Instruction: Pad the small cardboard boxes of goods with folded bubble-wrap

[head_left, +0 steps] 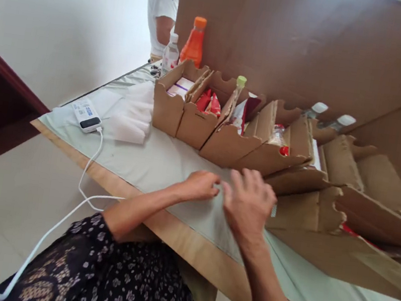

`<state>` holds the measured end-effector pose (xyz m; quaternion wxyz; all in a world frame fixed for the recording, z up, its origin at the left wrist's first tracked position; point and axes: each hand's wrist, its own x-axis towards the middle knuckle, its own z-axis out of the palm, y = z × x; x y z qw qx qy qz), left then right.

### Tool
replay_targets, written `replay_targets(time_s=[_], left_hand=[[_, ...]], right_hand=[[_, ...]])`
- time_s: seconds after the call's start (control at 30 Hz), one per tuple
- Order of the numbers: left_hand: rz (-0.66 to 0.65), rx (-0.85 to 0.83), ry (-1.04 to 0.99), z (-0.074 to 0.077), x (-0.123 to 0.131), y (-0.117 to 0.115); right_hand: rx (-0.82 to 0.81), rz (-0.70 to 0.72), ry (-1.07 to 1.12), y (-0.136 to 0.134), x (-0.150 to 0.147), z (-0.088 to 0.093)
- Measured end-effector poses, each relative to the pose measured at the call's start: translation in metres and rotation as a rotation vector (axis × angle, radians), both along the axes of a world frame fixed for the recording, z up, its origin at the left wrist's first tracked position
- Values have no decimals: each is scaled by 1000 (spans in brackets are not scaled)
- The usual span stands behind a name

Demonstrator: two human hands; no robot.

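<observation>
Both hands meet low on the pale green cloth (168, 166) that covers the surface (179, 240), near its front edge and just in front of the row of cardboard trays (224, 141). The left hand (200, 186) lies knuckles up with its fingers curled and bunched together, the tips pointing right towards the other hand. The right hand (249, 203) arches over the same spot, its fingers (237, 181) bent down and a little apart, and its back hides the tips, so I cannot tell whether anything small is pinched between the two hands or only the cloth itself. The work looks fine and close, so it seems best done with the wrists resting on the cloth, small moves from the fingertips alone, and the fabric kept flat rather than dragged. The right hand sits just beside a folded cardboard piece (304, 211), and a wide sweep there would likely nudge it or the packed trays behind. Far left, a power bank (87, 116) with a white cable (86, 173) and a stack of white bags (132, 115) lie well apart from the hands
</observation>
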<state>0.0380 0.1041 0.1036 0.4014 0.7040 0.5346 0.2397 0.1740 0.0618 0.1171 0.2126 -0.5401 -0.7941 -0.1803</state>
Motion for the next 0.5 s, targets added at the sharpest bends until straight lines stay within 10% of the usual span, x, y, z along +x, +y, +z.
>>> replay_targets(time_s=[0.13,0.27,0.4,0.5], left_hand=[[150,-4,-79,-17,-72,-37],[270,-37,-221,-32,-115,-88],[459,-76,-347,-38,-140,-116],[629,-146,-481,-38,-158,-123]], right_hand=[[-221,104,147,45,-1,3],[-722,290,437,79,-119,-12],[-789,250,509,105,-231,-29],[-796,270,555,102,-248,-29]])
